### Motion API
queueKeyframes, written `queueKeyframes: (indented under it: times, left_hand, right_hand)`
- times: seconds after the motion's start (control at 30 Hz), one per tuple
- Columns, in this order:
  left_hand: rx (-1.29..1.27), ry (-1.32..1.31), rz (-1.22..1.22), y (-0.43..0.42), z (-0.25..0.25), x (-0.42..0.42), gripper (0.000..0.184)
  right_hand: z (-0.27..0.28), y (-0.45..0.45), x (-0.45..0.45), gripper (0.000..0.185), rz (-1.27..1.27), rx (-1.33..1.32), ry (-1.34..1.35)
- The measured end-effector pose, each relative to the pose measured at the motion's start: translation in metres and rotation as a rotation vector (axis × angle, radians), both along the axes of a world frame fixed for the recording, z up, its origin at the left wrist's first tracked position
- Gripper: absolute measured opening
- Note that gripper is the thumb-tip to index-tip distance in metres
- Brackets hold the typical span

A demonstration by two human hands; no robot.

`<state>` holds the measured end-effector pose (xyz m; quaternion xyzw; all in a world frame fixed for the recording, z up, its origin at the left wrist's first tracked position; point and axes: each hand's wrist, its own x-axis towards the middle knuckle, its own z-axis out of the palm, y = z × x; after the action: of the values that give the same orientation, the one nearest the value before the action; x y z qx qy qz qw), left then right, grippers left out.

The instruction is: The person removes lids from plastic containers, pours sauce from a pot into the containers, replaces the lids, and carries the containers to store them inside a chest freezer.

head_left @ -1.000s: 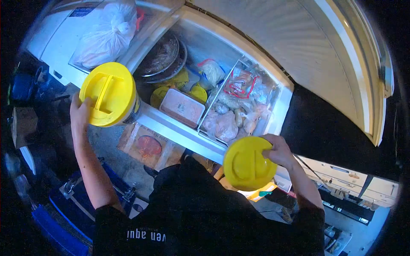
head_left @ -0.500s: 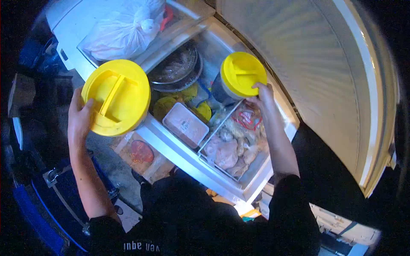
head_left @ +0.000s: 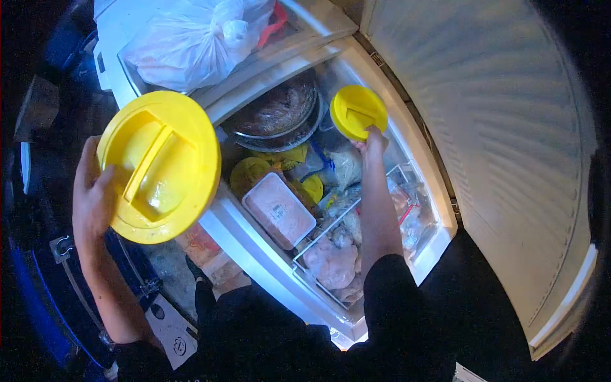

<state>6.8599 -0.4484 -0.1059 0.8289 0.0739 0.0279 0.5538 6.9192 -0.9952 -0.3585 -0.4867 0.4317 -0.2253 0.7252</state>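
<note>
My left hand (head_left: 95, 197) grips the side of a container with a large yellow lid (head_left: 184, 175), raised near the camera outside the freezer's front edge; the lid hides its body. Inside the open chest freezer (head_left: 258, 258), my right hand (head_left: 373, 141) has its fingers closed on the near edge of a second, smaller-looking container with a yellow lid (head_left: 347, 105). That one is at the back wall, beside round foil-like pans under clear wrap (head_left: 273, 108). Nearer the front lies a wrapped tray of pink meat (head_left: 280, 213). Bagged pale meat (head_left: 331, 261) fills a wire basket below my right forearm.
A tied white plastic bag (head_left: 197, 48) rests on the freezer's left top. The raised freezer lid (head_left: 484, 146) stands along the right. More yellow items (head_left: 312, 188) lie among the frozen goods. Blue bins with metal latches (head_left: 62, 248) are at the lower left.
My right hand has carried its container lower and deeper into the freezer. The left container has come closer to the camera, tilted, and shifted slightly left and down. The view has turned a little.
</note>
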Motion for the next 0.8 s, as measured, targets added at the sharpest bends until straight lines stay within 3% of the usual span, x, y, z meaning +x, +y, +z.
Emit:
queueKeyframes:
  times: [0.17,0.27,0.33,0.43,0.63,0.8]
  left_hand:
    - [0.012,-0.005,0.003,-0.008,0.005,-0.002,0.041]
    - [0.045,0.027,-0.057,-0.004,0.008,0.0,0.044]
    - [0.069,0.049,-0.097,0.002,0.001,-0.001,0.047]
    - [-0.034,-0.007,0.023,0.015,-0.013,0.0,0.054]
    - [-0.022,0.0,0.006,0.039,-0.017,-0.01,0.06]
    - [-0.088,-0.019,0.062,0.051,-0.024,-0.016,0.061]
  right_hand:
    - [-0.009,-0.001,-0.039,0.05,0.047,0.104,0.011]
    - [-0.056,-0.002,-0.063,0.052,-0.064,0.297,-0.017]
    - [-0.072,0.006,-0.076,0.049,-0.096,0.403,-0.223]
    - [-0.087,0.023,-0.073,0.046,-0.251,0.468,-0.235]
    - [-0.129,0.045,-0.044,0.046,-0.115,0.47,-0.292]
    - [-0.134,0.058,-0.054,0.052,-0.217,0.388,-0.205]
